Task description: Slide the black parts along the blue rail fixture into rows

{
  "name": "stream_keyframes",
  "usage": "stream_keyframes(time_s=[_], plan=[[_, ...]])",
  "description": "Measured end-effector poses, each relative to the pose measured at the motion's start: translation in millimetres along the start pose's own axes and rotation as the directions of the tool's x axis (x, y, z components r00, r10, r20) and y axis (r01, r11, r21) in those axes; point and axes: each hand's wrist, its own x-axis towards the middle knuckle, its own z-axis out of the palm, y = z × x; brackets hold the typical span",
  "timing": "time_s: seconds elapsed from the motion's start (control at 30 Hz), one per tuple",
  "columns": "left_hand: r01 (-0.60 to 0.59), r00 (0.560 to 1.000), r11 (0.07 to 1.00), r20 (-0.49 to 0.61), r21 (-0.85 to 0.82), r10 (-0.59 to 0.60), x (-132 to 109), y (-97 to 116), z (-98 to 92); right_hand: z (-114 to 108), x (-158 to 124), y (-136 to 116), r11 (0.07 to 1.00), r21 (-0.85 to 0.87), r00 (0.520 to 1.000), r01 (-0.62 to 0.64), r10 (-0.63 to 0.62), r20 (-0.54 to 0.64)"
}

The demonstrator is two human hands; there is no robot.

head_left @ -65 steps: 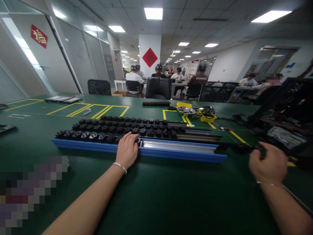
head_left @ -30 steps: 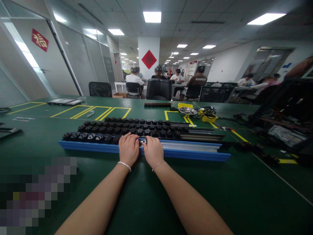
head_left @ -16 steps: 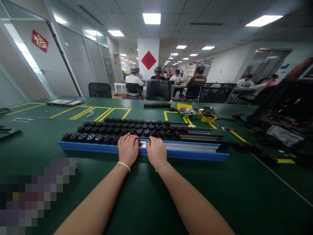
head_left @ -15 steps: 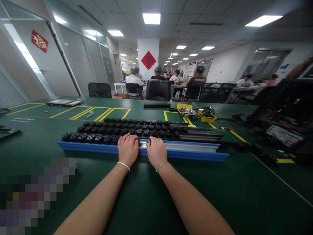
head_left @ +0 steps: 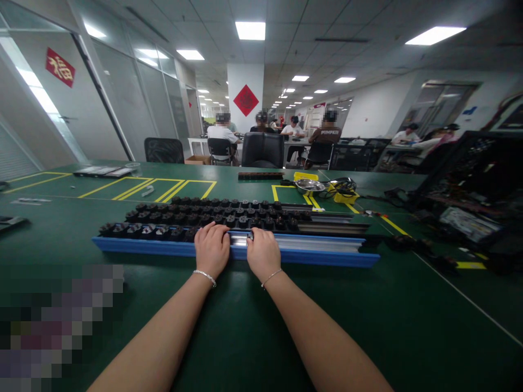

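Head view: green surface (head_left: 261, 337) fills lower frame. Long blue rail (head_left: 143, 246) lies crosswise at centre. Its left half is loaded with black parts (head_left: 143, 231); bare silver track (head_left: 310, 242) runs toward 3 o'clock. Further rows (head_left: 212, 209) just behind, at 12 o'clock. Left hand (head_left: 211, 251) on last loaded part, fingers curled down; grip hidden, cannot tell. Right hand (head_left: 263, 255) just beside, at its 3 o'clock, fingers curled on track; grasp cannot tell. Steel bowl (head_left: 309, 185) far off at 1 o'clock.

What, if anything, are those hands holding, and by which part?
Cannot be told: the left hand and right hand rest on the rail, fingertips hidden beside the black parts.
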Motion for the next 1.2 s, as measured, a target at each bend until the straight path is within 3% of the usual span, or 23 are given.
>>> stream_keyframes(time_s=[1.2], plan=[[0.005, 1.000, 1.000, 0.007, 0.006, -0.005, 0, -1, 2.2, -9, 0, 14, 1.000, -0.019, 0.999, -0.011, 0.010, -0.041]])
